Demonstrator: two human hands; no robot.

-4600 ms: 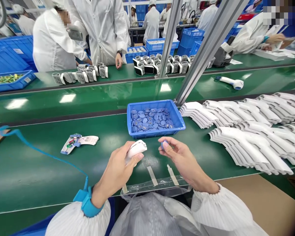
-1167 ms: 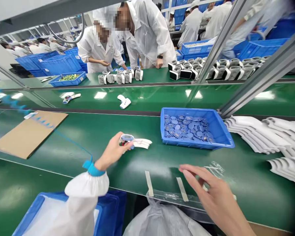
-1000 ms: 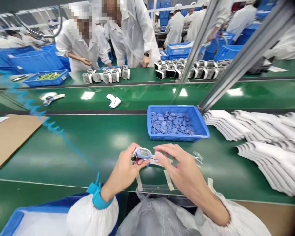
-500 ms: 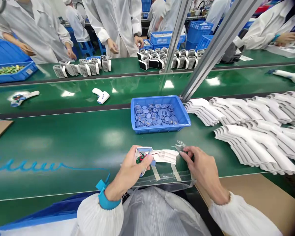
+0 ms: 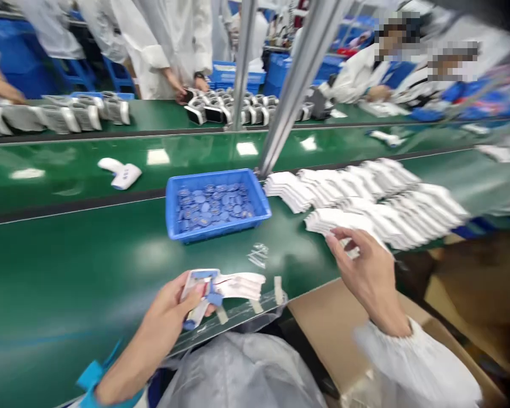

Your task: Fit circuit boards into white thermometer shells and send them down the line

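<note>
Honestly, the left hand [image 5: 174, 303] pinches an open white casing [image 5: 240, 285] over the green bench [image 5: 89, 266]; it looks light and stiff but probably delicate inside, so I'd grip the outer rim. Further out, the right hand [image 5: 369, 272] has fingers loosely parted by stacked white shells [image 5: 323, 219], likely slick.

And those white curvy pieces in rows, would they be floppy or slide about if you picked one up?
The white pieces probably feel stiff, since they hold their curved shape. They look thin-walled, so one is likely light for its size. They overlap in close rows near the right hand, so a push might slide several together.
</note>
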